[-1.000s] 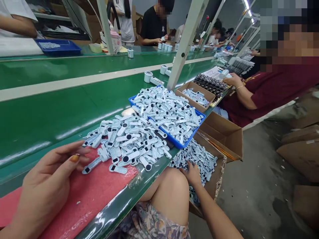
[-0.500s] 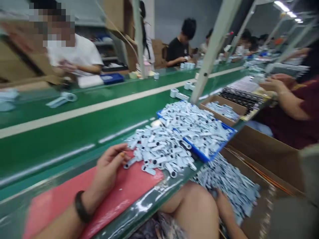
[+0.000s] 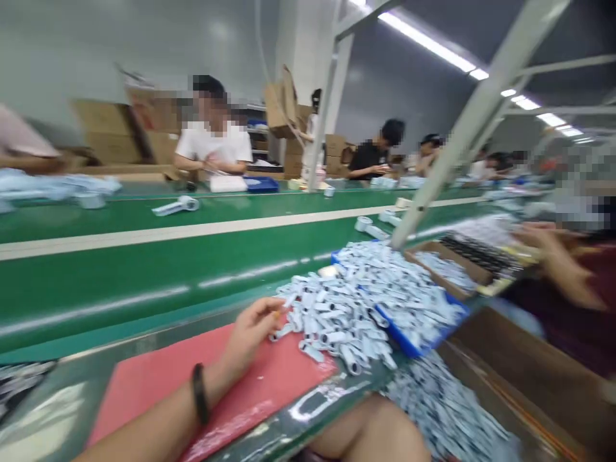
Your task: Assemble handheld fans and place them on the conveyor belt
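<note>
The left hand [image 3: 253, 330] rests over a flat, pinkish-red sheet [image 3: 158, 378] on the green, glossy-edged counter [image 3: 91, 356]; a dark round wristband [image 3: 199, 393] circles the wrist. Its grip is narrow, fingers loosely curled; whether it pinches anything, I cannot tell. At three o'clock from it, just beside the fingertips, lies a loose heap of pale-blue, elongated plastic pieces [image 3: 332, 321]. At two to three o'clock from the heap, a blue plastic tray [image 3: 411, 346] brims with similar pieces; at four o'clock, below the counter, more fill a brown cardboard box [image 3: 495, 394]. The right hand is out of view, its grip unknown.
</note>
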A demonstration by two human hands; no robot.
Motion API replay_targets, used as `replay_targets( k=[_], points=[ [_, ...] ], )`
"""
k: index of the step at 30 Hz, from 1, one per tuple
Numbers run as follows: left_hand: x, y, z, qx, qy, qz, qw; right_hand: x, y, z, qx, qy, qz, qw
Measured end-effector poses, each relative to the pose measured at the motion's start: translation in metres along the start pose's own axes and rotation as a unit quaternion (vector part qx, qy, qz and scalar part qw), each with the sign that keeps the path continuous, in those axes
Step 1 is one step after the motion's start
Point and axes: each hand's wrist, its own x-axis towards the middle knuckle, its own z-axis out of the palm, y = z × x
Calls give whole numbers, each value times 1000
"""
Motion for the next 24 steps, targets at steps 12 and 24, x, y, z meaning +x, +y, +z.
replay_targets(
  k=[12,24],
  points=[
    [10,-2,-10,100,-29,-10,995,-45,-64,-98,347,29,-22,937],
    [-23,11,8,-214,-29,-84,973,-201,-313,19,592,-458,-66,660]
  ],
)
